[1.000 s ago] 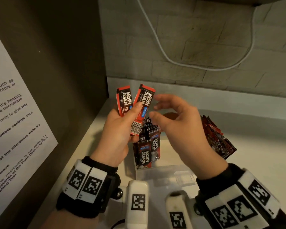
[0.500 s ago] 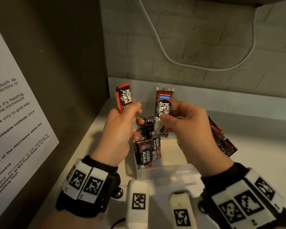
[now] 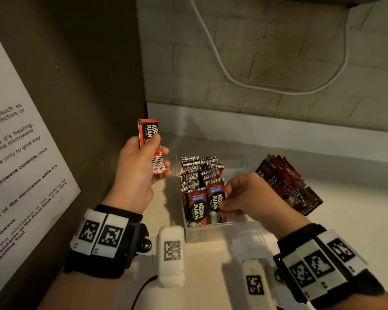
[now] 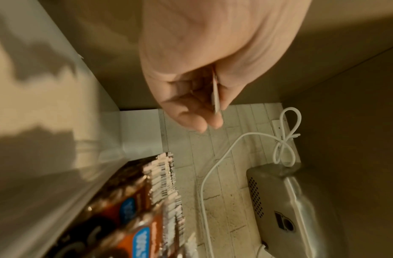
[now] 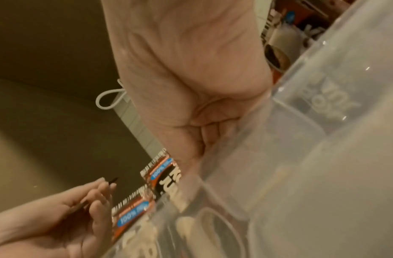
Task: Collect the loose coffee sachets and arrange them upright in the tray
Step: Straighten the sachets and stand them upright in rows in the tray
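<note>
Seating the sachet [image 3: 216,199] squarely at the front of the tray [image 3: 222,229] is the step, I judge; the right hand [image 3: 249,198] pinches it and should push it level with its neighbour; the left hand [image 3: 139,168] grips a spare sachet [image 3: 149,139] left of the tray; upright rows [image 3: 197,173] fill the tray's left side; a loose pile [image 3: 289,184] lies to its right.

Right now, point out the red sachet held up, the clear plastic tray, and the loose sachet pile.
red sachet [image 3: 150,139], head view, printed front.
clear plastic tray [image 3: 213,230], head view, near wall.
loose sachet pile [image 3: 289,186], head view, middle.
</note>
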A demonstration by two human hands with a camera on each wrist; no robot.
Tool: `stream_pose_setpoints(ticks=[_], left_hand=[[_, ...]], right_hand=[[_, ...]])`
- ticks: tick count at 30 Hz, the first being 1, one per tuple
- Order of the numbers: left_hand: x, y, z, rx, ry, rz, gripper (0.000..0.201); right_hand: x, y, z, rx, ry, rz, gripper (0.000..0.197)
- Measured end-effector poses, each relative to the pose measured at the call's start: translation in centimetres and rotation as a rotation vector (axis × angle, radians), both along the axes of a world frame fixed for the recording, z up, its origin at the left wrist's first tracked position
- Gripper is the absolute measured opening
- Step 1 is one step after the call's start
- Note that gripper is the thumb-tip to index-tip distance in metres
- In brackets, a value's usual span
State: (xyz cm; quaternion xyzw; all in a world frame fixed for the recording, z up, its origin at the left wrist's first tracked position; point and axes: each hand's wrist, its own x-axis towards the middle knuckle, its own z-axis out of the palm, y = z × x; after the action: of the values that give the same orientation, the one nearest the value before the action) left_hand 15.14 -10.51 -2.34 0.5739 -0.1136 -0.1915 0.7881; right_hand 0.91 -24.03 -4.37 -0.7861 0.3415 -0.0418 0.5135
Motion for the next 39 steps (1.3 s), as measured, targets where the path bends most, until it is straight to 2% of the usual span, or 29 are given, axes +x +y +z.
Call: stream_pose_setpoints(ticks=[6, 20, 23, 26, 28, 34, 37, 39], left_hand=[[-0.2, -0.1, 0.2, 0.003, -0.001, -0.02, 0.006], [-0.5, -0.3, 0.2, 0.0, 0.007, -0.031, 0.006], [-0.5, -0.3, 0.2, -0.017, 0.03, -0.042, 0.016], [-0.7, -0.2, 0.4, -0.063, 0.075, -0.083, 0.039], [-0.7, -0.2, 0.6, -0.087, 0.085, -0.119, 0.046], [-1.8, -0.2, 0.7, -0.153, 0.071, -0.262, 0.034], [-3.0, -0.3, 0.5, -0.065, -0.069, -0.335, 0.021], [-3.9, -0.4, 0.2, -0.038, -0.164, -0.398, 0.026]], right_hand=[[0.8, 0.3, -1.0, -0.079, -0.005, -0.058, 0.015], [1.4, 0.4, -1.5, -0.242, 0.039, -0.067, 0.031], [1.3, 0.4, -1.4, -0.272, 0.049, -0.068, 0.034], [0.9, 0.2, -0.9, -0.378, 0.072, -0.062, 0.038], [0.5, 0.1, -0.1, -0.393, 0.008, -0.089, 0.039], [-0.2, 1.4, 4.4, -0.263, -0.404, -0.147, 0.026], [0.1, 3.1, 5.9, -0.132, -0.548, -0.083, 0.018], [0.6, 4.1, 6.0, -0.083, -0.56, -0.042, 0.016]])
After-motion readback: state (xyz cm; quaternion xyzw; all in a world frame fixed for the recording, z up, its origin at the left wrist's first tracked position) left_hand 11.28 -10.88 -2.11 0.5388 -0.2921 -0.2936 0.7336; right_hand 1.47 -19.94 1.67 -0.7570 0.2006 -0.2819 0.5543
